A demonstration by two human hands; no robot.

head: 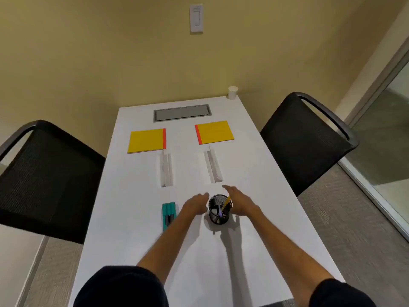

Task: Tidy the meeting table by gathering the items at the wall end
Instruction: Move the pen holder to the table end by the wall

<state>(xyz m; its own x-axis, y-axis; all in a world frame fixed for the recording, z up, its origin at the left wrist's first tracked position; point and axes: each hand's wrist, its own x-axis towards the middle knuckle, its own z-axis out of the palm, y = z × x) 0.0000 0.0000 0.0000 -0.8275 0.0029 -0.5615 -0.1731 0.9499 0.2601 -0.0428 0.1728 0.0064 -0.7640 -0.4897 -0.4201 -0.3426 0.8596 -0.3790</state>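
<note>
A black mesh pen cup [218,214] with a yellow and a purple pen stands mid-table between my hands. My left hand [195,203] is at its left side and my right hand [238,201] at its right, fingers stretched forward; whether they touch the cup I cannot tell. A teal marker pack [168,214] lies left of my left hand. Two white paper sleeves [166,170] [213,167] lie farther on. Two yellow notepads with red spines [147,141] [214,132] lie near the wall end. A white paper cup [232,92] stands at the far right corner.
The white table [132,229] runs up to the beige wall. A grey cable hatch [182,113] is set into the far end. Black mesh chairs stand on the left [44,180] and right [307,140]. A glass partition is at the right.
</note>
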